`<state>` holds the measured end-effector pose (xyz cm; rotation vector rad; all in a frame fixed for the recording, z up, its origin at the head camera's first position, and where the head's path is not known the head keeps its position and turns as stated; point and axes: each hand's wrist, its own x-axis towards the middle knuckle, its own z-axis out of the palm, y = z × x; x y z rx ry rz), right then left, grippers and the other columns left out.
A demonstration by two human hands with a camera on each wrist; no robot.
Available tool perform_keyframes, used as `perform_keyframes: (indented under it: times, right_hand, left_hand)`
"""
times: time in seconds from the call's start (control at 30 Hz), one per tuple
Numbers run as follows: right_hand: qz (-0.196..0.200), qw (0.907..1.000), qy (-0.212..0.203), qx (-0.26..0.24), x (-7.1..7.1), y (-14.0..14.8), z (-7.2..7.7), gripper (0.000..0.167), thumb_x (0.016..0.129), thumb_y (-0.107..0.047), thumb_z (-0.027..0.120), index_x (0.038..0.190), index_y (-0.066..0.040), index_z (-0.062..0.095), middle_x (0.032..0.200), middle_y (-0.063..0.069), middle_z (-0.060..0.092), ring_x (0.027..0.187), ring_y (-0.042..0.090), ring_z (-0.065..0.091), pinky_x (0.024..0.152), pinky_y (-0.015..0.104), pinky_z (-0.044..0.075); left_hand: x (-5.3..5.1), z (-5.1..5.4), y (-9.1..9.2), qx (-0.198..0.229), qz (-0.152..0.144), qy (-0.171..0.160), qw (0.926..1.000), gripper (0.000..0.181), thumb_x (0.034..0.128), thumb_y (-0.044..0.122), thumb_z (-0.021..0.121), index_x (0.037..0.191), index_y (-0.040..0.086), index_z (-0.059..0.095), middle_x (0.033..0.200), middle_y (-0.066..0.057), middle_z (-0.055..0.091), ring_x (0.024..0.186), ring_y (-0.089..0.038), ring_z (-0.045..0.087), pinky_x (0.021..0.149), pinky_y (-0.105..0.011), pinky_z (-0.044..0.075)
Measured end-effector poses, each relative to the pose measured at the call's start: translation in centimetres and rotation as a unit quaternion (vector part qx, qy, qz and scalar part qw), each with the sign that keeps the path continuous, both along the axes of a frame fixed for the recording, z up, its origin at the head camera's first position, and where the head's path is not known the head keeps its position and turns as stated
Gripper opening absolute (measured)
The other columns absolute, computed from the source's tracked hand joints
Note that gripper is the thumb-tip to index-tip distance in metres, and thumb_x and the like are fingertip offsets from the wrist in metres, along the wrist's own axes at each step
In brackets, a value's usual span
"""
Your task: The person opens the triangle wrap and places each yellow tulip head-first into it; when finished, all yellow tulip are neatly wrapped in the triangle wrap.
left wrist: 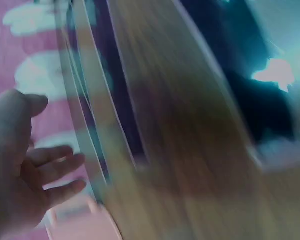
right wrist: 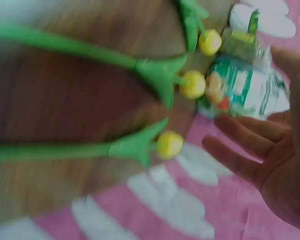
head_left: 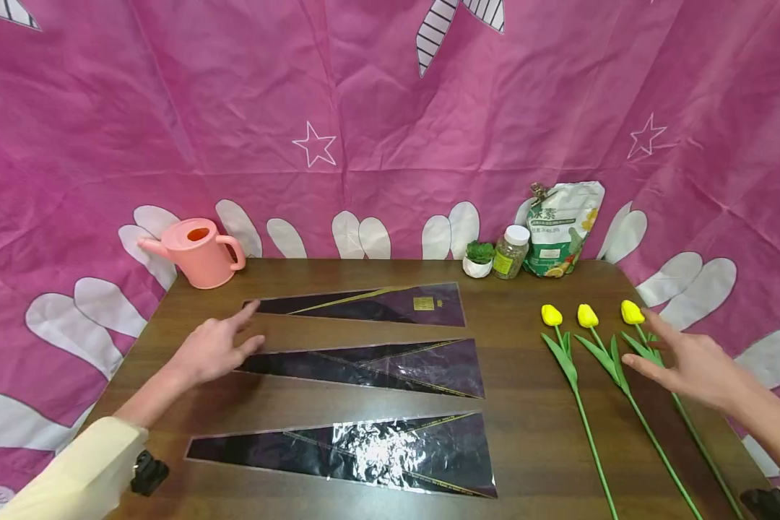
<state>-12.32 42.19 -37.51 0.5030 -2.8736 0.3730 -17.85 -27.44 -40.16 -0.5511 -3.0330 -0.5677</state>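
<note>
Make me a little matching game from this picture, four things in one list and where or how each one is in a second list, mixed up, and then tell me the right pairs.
Things:
1. Watering can
2. Dark tapered sleeves
3. Jar
4. Yellow tulips

Places and states:
A. Laid in a row near the right hand
B. Pink, at the back left of the table
C. Between the potted plant and the pouch
D. Laid flat, narrow ends pointing left

Right pairs: 1-B, 2-D, 3-C, 4-A
</note>
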Motion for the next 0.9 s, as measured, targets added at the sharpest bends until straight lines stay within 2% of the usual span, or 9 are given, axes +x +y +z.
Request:
perform_keyframes:
  times: [0.07, 0.13, 0.2, 0.27, 0.33, 0.37, 0.47, 0.67, 0.9]
  right_hand:
    - [0.04, 0.9982, 0.043, -0.01, -0.9, -1.0, -0.6, 0.07, 0.077, -0.02, 0.086, 0.133, 0.006, 0.053, 0.086, 0.021, 0.072, 0.069, 0.029, 0.071, 0.056, 0.042, 0.055]
    - [0.073, 0.9954, 0.059, -0.02, -1.8, -2.6, -1.1, 0.054, 0.075, -0.012, 0.086, 0.12, 0.004, 0.061, 0.083, 0.013, 0.073, 0.063, 0.019, 0.07, 0.048, 0.031, 0.05]
    - [0.088, 0.9944, 0.047, -0.035, -2.8, -4.6, -1.4, 0.048, 0.076, -0.007, 0.084, 0.118, 0.004, 0.063, 0.089, 0.014, 0.073, 0.066, 0.018, 0.071, 0.049, 0.028, 0.051]
    - [0.093, 0.9941, 0.021, -0.051, -3.8, -6.8, -1.7, 0.043, 0.08, -0.006, 0.082, 0.118, 0.005, 0.064, 0.097, 0.018, 0.073, 0.071, 0.022, 0.072, 0.053, 0.032, 0.054]
    - [0.098, 0.9926, -0.013, -0.07, -4.9, -8.9, -2.0, 0.04, 0.086, -0.006, 0.078, 0.121, 0.006, 0.063, 0.1, 0.016, 0.073, 0.077, 0.024, 0.072, 0.058, 0.036, 0.056]
    - [0.102, 0.9914, -0.024, -0.079, -5.4, -9.9, -2.2, 0.039, 0.087, -0.006, 0.077, 0.121, 0.007, 0.063, 0.101, 0.017, 0.073, 0.079, 0.024, 0.073, 0.062, 0.039, 0.057]
    - [0.111, 0.9874, -0.052, -0.1, -6.9, -12.4, -2.8, 0.038, 0.091, -0.008, 0.073, 0.125, 0.005, 0.062, 0.1, 0.012, 0.074, 0.084, 0.023, 0.072, 0.067, 0.041, 0.058]
    - [0.116, 0.9796, -0.089, -0.138, -9.1, -15.2, -4.2, 0.038, 0.094, -0.01, 0.07, 0.126, 0.007, 0.061, 0.1, 0.009, 0.074, 0.088, 0.023, 0.071, 0.073, 0.042, 0.058]
    - [0.106, 0.9761, -0.1, -0.161, -10.4, -16.4, -5.4, 0.034, 0.094, -0.01, 0.07, 0.122, 0.007, 0.064, 0.099, 0.01, 0.074, 0.085, 0.023, 0.071, 0.073, 0.041, 0.058]
  left_hand:
    - [-1.5, -0.5, 2.9, 0.021, -0.031, 0.003, 0.9993, 0.054, 0.0933, 0.02, 0.071, 0.14, -0.002, 0.055, 0.062, -0.006, 0.059, 0.044, -0.013, 0.042, 0.045, -0.034, 0.043]
    - [-3.2, -1.1, 6.1, 0.037, -0.057, 0.0, 0.9977, 0.045, 0.0933, 0.018, 0.071, 0.133, 0.0, 0.063, 0.063, -0.003, 0.061, 0.045, -0.012, 0.042, 0.046, -0.032, 0.042]
    - [-4.9, -1.6, 9.3, 0.041, -0.077, 0.003, 0.9962, 0.043, 0.0938, 0.019, 0.071, 0.132, 0.001, 0.064, 0.083, -0.012, 0.072, 0.058, -0.016, 0.058, 0.059, -0.035, 0.053]
    - [-6.5, -2.1, 12.1, 0.038, -0.089, -0.001, 0.9953, 0.047, 0.0942, 0.022, 0.071, 0.135, 0.001, 0.062, 0.115, -0.019, 0.07, 0.086, -0.026, 0.069, 0.081, -0.043, 0.055]
    - [-7.9, -2.7, 14.5, 0.031, -0.102, -0.01, 0.9942, 0.051, 0.0952, 0.025, 0.07, 0.139, 0.001, 0.058, 0.141, -0.021, 0.054, 0.12, -0.035, 0.06, 0.101, -0.049, 0.045]
    - [-8.5, -3.0, 15.5, 0.029, -0.106, -0.018, 0.9938, 0.054, 0.0955, 0.026, 0.07, 0.141, 0.001, 0.056, 0.145, -0.021, 0.05, 0.131, -0.038, 0.05, 0.107, -0.052, 0.038]
    - [-10.0, -3.6, 18.3, 0.025, -0.123, -0.042, 0.9912, 0.059, 0.0966, 0.029, 0.068, 0.146, 0.002, 0.049, 0.153, -0.022, 0.039, 0.143, -0.042, 0.031, 0.114, -0.056, 0.026]
    - [-11.8, -5.2, 21.6, 0.004, -0.126, -0.069, 0.9896, 0.072, 0.0951, 0.04, 0.067, 0.153, 0.008, 0.041, 0.161, -0.018, 0.027, 0.149, -0.038, 0.015, 0.117, -0.059, 0.011]
    - [-12.5, -6.7, 22.7, -0.002, -0.132, -0.086, 0.9875, 0.074, 0.0958, 0.046, 0.064, 0.155, 0.011, 0.037, 0.163, -0.016, 0.022, 0.151, -0.037, 0.008, 0.116, -0.061, 0.004]
